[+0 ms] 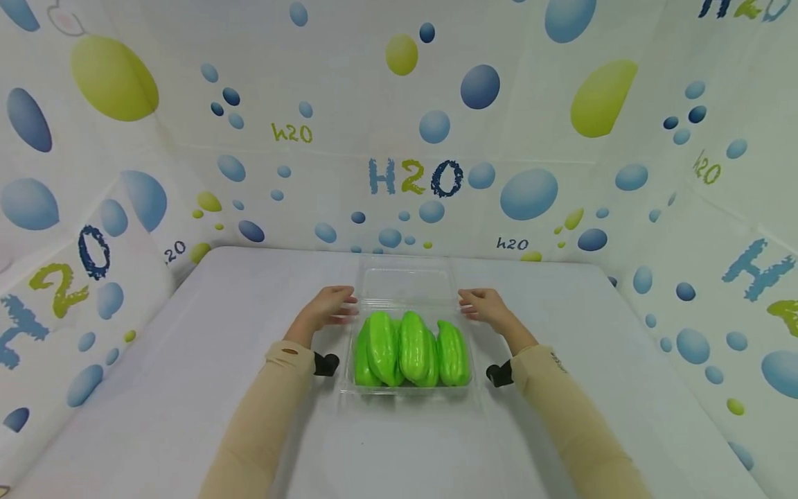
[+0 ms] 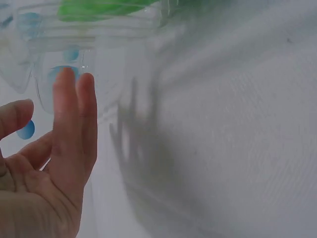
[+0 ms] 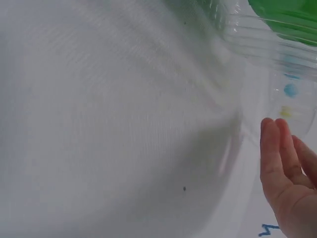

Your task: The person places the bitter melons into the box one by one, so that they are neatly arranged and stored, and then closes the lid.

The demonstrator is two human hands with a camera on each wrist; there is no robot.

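Observation:
A clear plastic clamshell box (image 1: 405, 390) stands on the table with its lid (image 1: 408, 283) raised at the far side. Several glossy green, ridged, pepper-like pieces (image 1: 414, 346) lie side by side in its base. My left hand (image 1: 327, 307) is at the left of the lid, near the hinge, its fingers extended toward the plastic. On the opposite side, my right hand (image 1: 486, 307) mirrors it, fingertips close to the lid's right edge. Both wrist views show fairly straight fingers of the left hand (image 2: 64, 148) and right hand (image 3: 290, 183), gripping nothing.
A white cloth covers the table (image 1: 399, 450). Behind it and along both sides hangs a white curtain (image 1: 337, 90) printed with blue and green dots and lettering. Small black wrist mounts (image 1: 326, 364) stick out from the sleeves beside the box.

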